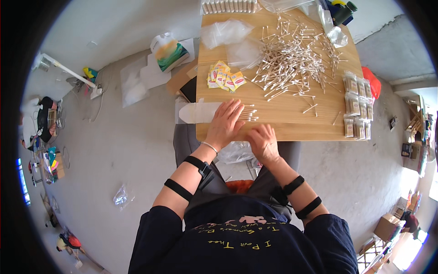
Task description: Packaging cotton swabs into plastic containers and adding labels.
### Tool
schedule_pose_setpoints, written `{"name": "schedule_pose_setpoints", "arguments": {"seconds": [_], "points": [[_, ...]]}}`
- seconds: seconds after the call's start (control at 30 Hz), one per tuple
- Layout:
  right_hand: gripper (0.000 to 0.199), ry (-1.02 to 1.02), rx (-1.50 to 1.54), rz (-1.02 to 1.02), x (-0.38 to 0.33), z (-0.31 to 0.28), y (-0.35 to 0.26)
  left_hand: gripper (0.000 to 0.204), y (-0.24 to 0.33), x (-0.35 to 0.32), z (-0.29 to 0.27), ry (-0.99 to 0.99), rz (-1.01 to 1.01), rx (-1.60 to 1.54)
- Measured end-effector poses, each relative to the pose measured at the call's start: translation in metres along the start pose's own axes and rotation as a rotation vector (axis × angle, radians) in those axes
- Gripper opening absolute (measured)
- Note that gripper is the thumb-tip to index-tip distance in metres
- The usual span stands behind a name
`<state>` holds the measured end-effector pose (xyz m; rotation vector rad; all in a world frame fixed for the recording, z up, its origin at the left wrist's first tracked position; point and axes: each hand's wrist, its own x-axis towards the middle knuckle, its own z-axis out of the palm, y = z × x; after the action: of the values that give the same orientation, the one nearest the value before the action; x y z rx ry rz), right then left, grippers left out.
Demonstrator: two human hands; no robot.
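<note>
Several cotton swabs (249, 112) lie side by side near the table's front edge, their tips pointing right. My left hand (223, 122) rests flat across their left part, fingers stretched out. It also covers the right end of a pale, round-ended strip (197, 113) that reaches past the table's left edge. My right hand (263, 142) is at the front edge, just right of the left hand, with its fingers curled together. Whatever they may hold is hidden. Beyond both hands spreads a large loose heap of cotton swabs (292, 61).
Yellow-and-white cards (224, 77) and clear plastic bags (226, 33) lie on the wooden table (283, 130). Filled packets of swabs (352, 105) stand in rows along the right edge. More packs (228, 6) line the far edge. A green-and-white bag (169, 54) sits on the floor at left.
</note>
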<state>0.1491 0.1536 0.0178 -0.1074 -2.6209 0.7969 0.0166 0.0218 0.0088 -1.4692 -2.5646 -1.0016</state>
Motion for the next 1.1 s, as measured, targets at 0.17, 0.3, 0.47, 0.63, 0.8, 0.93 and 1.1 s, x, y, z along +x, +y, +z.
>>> {"name": "schedule_pose_setpoints", "arguments": {"seconds": [0.17, 0.3, 0.47, 0.63, 0.8, 0.93, 1.1], "points": [[0.035, 0.191, -0.248, 0.165, 0.050, -0.027, 0.062, 0.042, 0.004, 0.001, -0.004, -0.009, 0.055, 0.021], [0.031, 0.159, -0.293, 0.126, 0.068, -0.041, 0.100, 0.034, 0.003, 0.004, -0.003, -0.018, 0.118, 0.058], [0.012, 0.154, -0.247, 0.168, 0.068, -0.032, 0.098, 0.033, 0.000, 0.003, -0.002, -0.018, 0.138, 0.064], [0.010, 0.198, -0.183, 0.186, 0.061, 0.000, 0.062, 0.038, 0.003, 0.002, -0.004, -0.016, 0.019, -0.081], [0.012, 0.157, -0.058, 0.202, 0.053, 0.026, 0.025, 0.047, 0.006, 0.005, -0.004, 0.030, 0.015, -0.005], [0.023, 0.237, -0.037, 0.188, 0.052, 0.013, 0.037, 0.048, 0.003, 0.002, -0.004, -0.018, 0.060, 0.058], [0.020, 0.155, -0.297, 0.116, 0.080, -0.025, 0.084, 0.057, 0.007, 0.003, -0.005, -0.022, 0.007, 0.028]]}}
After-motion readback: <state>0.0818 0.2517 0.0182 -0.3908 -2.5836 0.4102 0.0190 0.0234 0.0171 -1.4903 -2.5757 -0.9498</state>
